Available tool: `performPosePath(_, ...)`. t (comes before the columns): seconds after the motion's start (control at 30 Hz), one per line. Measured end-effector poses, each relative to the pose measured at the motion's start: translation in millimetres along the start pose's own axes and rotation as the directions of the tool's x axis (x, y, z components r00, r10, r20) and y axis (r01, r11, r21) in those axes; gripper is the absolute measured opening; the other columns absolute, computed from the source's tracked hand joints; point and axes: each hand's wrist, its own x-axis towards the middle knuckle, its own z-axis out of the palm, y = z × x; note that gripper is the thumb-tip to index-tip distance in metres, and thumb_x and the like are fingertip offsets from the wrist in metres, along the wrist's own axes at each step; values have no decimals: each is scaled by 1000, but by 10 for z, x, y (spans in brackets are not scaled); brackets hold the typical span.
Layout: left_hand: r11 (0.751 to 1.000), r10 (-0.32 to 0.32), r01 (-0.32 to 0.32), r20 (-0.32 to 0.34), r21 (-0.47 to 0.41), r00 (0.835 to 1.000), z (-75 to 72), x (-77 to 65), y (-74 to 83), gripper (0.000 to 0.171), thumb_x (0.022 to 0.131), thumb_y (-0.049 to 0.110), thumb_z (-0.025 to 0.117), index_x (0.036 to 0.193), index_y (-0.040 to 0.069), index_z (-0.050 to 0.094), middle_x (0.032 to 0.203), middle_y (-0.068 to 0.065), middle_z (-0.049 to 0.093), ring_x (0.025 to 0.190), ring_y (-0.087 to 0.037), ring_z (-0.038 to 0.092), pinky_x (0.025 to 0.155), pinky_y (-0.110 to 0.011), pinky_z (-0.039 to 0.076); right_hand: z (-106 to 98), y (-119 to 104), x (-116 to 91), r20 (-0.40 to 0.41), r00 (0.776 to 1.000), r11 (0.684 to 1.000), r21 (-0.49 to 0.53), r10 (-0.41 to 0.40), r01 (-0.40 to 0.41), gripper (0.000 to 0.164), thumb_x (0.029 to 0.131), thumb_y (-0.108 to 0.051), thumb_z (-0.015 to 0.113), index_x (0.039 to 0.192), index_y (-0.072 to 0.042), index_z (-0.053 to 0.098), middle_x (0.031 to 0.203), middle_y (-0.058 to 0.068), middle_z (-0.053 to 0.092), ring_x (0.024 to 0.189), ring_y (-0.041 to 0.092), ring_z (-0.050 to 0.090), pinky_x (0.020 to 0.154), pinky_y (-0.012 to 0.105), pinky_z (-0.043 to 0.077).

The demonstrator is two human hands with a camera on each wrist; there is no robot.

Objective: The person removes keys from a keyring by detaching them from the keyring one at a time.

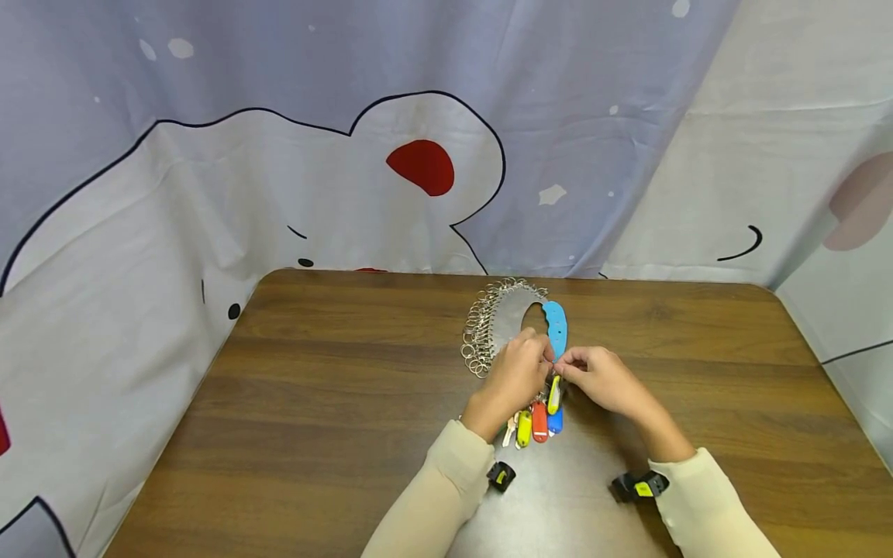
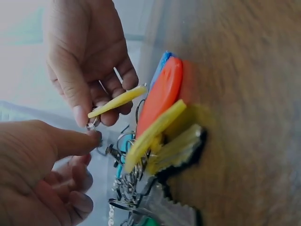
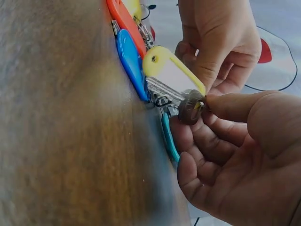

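My left hand (image 1: 515, 372) and right hand (image 1: 605, 378) meet fingertip to fingertip above the table. Between them hangs a yellow key tag (image 3: 169, 70) with a key (image 3: 164, 89) beside it. In the right wrist view, the right thumb and fingers pinch the key's dark head (image 3: 190, 107). A small metal key ring (image 2: 94, 123) is pinched at the left thumb tip; fingers partly hide it. Below hang a red tag (image 1: 540, 422), a blue tag (image 1: 555, 421), another yellow tag (image 1: 524, 428) and loose keys (image 1: 510, 430).
Behind the hands lies a grey crescent-shaped piece (image 1: 508, 310) edged with many metal rings (image 1: 477, 329). A light-blue curved strip with holes (image 1: 556, 322) joins its right side. The brown wooden table (image 1: 314, 434) meets a printed curtain (image 1: 279, 186) at the back.
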Motion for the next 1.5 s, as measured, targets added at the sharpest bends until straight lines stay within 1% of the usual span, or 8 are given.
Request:
performPosePath(0.13, 991, -70, 68, -12, -112, 997, -25, 15, -13, 8, 82, 15, 75, 78, 14, 68, 81, 3, 55, 73, -12, 55, 65, -25, 50, 11, 7, 9, -17, 1000, 1000, 15, 0, 1, 15, 94, -17, 63, 86, -7, 71, 78, 6, 67, 69, 16, 53, 60, 31, 45)
performPosePath(0.27, 949, -122, 133, 57, -285, 991, -54, 38, -43, 9, 81, 10, 72, 73, 11, 70, 69, 3, 60, 66, -9, 53, 58, -20, 45, 28, 5, 17, -33, 999, 1000, 5, -2, 2, 13, 94, -17, 63, 87, -8, 71, 78, 6, 68, 69, 16, 53, 61, 31, 45)
performPosePath(0.5, 787, -240, 306, 191, -536, 952, -62, 56, -129, 12, 82, 9, 71, 73, 3, 75, 80, -6, 72, 70, -11, 57, 61, -23, 48, 41, -29, 4, -69, 995, 996, -57, -73, 69, 10, 93, -17, 64, 88, -11, 71, 81, 2, 69, 71, 16, 55, 65, 35, 48)
performPosePath(0.67, 663, -277, 386, 269, -642, 922, -47, 60, -182, 12, 81, 5, 69, 77, -5, 73, 70, -2, 61, 62, -10, 50, 52, -21, 42, 63, -67, 2, -88, 981, 977, -144, -172, 159, 8, 91, -15, 66, 88, -11, 72, 78, -2, 68, 68, 13, 55, 62, 35, 48)
performPosePath(0.83, 593, -277, 421, 317, -686, 907, -64, 59, -206, 15, 81, 3, 67, 81, -11, 71, 49, 3, 42, 44, -7, 37, 40, -19, 30, 90, -97, 5, -97, 957, 947, -201, -273, 250, 6, 89, -12, 68, 86, -10, 72, 76, -3, 67, 66, 11, 55, 60, 33, 50)
performPosePath(1.3, 503, -247, 472, 403, -724, 881, -64, 49, -229, 19, 79, 0, 65, 84, -18, 66, 46, 6, 38, 41, -7, 34, 41, -22, 28, 118, -70, 3, -134, 913, 910, -217, -385, 352, 5, 87, -6, 69, 84, -10, 71, 75, -2, 67, 68, 10, 55, 59, 33, 51)
performPosePath(1.4, 505, -220, 454, 399, -734, 890, -74, 47, -239, 19, 79, -1, 63, 85, -20, 66, 47, 5, 39, 42, -7, 34, 40, -20, 28, 118, -73, 2, -136, 914, 912, -219, -381, 348, 5, 87, -6, 69, 84, -10, 71, 75, -3, 67, 67, 9, 54, 58, 33, 51)
performPosePath(1.5, 537, -207, 421, 370, -731, 906, -87, 45, -237, 17, 78, -3, 63, 84, -18, 67, 52, 3, 44, 47, -7, 38, 42, -19, 32, 118, -80, 1, -137, 918, 916, -219, -371, 338, 4, 87, -7, 69, 84, -9, 71, 74, -2, 66, 66, 9, 54, 57, 32, 51)
